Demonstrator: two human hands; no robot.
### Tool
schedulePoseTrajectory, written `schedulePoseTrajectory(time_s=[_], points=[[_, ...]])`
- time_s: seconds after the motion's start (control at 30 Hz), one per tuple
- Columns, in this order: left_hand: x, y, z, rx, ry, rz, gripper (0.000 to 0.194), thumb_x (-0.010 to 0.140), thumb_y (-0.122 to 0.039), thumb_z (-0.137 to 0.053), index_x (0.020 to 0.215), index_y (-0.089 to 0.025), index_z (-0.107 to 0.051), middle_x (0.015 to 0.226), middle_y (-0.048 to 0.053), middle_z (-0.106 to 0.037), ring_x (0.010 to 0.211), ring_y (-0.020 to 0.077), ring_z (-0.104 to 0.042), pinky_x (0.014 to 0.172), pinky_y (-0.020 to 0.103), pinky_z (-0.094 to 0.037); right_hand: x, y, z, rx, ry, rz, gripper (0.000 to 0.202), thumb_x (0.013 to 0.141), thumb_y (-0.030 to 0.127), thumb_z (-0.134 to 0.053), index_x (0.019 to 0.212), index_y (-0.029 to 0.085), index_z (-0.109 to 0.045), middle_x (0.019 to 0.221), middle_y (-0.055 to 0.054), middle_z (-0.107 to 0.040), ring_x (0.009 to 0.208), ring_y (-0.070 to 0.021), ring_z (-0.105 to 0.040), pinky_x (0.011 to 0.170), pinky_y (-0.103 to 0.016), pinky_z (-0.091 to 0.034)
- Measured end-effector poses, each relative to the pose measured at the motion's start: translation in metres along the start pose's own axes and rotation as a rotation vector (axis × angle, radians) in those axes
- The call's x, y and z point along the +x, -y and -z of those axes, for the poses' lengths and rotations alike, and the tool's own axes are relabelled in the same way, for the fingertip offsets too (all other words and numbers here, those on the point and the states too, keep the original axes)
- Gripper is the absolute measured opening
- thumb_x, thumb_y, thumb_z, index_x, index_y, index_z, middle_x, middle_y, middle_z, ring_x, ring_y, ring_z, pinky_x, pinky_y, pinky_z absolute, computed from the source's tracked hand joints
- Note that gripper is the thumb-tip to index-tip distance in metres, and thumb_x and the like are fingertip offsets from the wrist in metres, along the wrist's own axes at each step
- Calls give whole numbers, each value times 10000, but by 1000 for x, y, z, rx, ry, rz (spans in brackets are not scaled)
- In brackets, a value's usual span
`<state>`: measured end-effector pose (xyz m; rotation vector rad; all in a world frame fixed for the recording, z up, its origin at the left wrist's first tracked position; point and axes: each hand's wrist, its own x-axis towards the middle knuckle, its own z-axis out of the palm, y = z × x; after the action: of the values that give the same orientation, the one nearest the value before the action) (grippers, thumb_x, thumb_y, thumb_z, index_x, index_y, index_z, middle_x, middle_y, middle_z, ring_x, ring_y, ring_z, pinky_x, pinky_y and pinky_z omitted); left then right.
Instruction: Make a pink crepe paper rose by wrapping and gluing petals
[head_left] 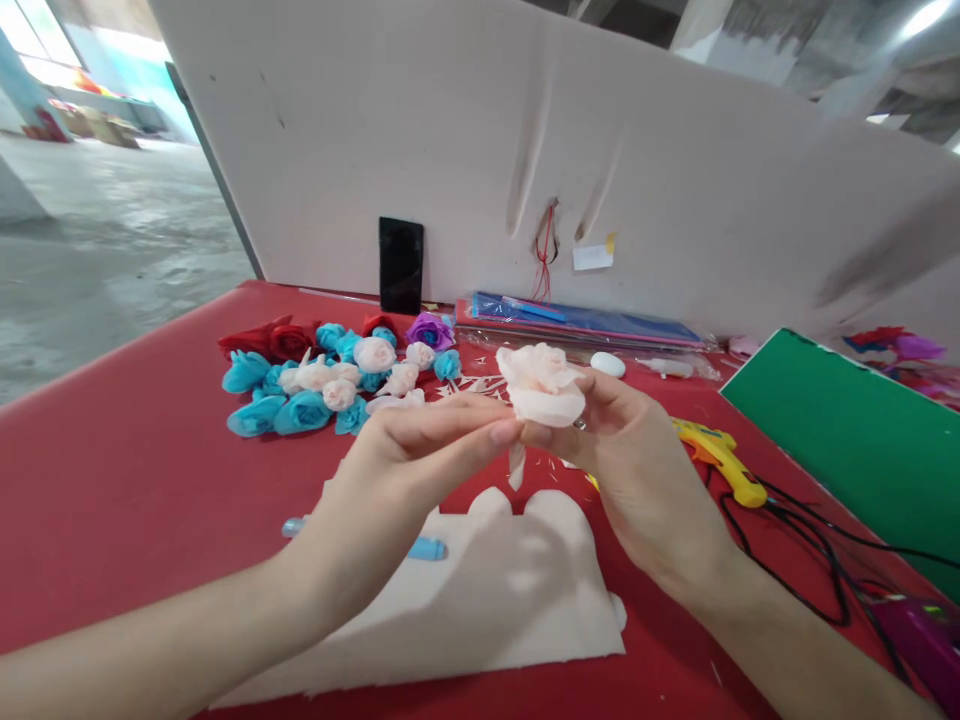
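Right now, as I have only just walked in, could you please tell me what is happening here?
A person holds a pale flower at its base, between the fingers of the left hand and right hand. Beneath the hands, a pale sheet with rounded lobes on its far edge lies on the red table. Blue, pale, red and purple flowers are gathered on the left, and a yellow glue gun lies on the right.

Window [34,28] glare upper L, soft shadows, bg blurry
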<state>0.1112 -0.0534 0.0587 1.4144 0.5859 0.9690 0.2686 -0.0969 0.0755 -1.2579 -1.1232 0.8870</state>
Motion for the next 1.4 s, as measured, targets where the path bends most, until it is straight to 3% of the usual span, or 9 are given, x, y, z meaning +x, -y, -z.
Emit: schedulePoseTrajectory(time_s=[0.13, 0.27, 0.47, 0.6, 0.83, 1.0, 1.13, 1.27, 1.4], points=[[4, 0, 0, -141, 75, 109, 327, 844, -298, -685, 521, -249, -678, 500, -59, -470, 567, 117, -476, 794, 254, -508, 4, 1, 5, 51, 53, -113, 317, 571, 279, -885, 750, 239, -626, 715, 61, -450, 727, -154, -465, 801, -351, -422], [3, -1, 1, -137, 84, 101, 329, 838, -296, -698, 514, -246, -679, 492, -74, -439, 464, 87, -298, 796, 260, -513, 4, 3, 6, 72, 93, -132, 322, 589, 303, -880, 728, 236, -597, 777, 47, -491, 725, -149, -449, 812, -352, -419], [0, -2, -1, -161, 13, 92, 353, 837, -274, -687, 485, -243, -670, 490, -55, -495, 505, 101, -416, 720, 240, -518, -1, 4, -1, 10, 70, -85, 278, 614, 330, -862, 669, 233, -608, 732, 45, -514, 696, -146, -456, 788, -342, -422], [-1, -2, -5, -184, -29, 110, 298, 832, -254, -686, 535, -243, -698, 554, -43, -594, 595, 117, -534, 763, 249, -529, -4, 6, -5, 3, 36, -49, 222, 598, 288, -863, 685, 236, -666, 743, 36, -568, 736, -151, -506, 736, -315, -418], [0, -2, -1, -128, -67, 59, 299, 865, -275, -655, 572, -227, -693, 661, -25, -654, 751, 151, -622, 781, 261, -529, -10, 9, -11, 28, 117, -163, 129, 621, 276, -824, 636, 230, -705, 628, 52, -624, 595, -117, -486, 581, -274, -379], [-4, -1, -2, -134, -64, 59, 303, 875, -303, -660, 582, -233, -698, 692, -30, -635, 740, 130, -586, 691, 215, -503, -15, 3, -16, 160, 132, -229, 66, 637, 234, -817, 687, 252, -780, 637, 45, -654, 597, -95, -481, 570, -235, -384], [-6, -2, -3, -154, -21, 33, 328, 900, -306, -635, 588, -262, -725, 600, -53, -596, 596, 104, -522, 726, 217, -512, -19, -2, -18, 259, 136, -172, 72, 717, 270, -780, 647, 260, -766, 563, 56, -556, 541, -81, -399, 533, -227, -350], [-6, -4, -4, -165, -3, 73, 319, 901, -272, -625, 602, -267, -736, 662, -36, -656, 713, 129, -605, 702, 203, -509, -20, -3, -18, 352, 160, -158, 124, 740, 301, -784, 631, 252, -750, 543, 61, -483, 549, -77, -372, 556, -222, -337], [-8, -4, -4, -226, 66, 120, 354, 898, -332, -637, 557, -257, -698, 678, -37, -634, 730, 133, -625, 770, 214, -524, -20, -2, -17, 456, 226, -183, 122, 769, 306, -763, 662, 249, -750, 561, 42, -514, 560, -94, -380, 546, -240, -311]])
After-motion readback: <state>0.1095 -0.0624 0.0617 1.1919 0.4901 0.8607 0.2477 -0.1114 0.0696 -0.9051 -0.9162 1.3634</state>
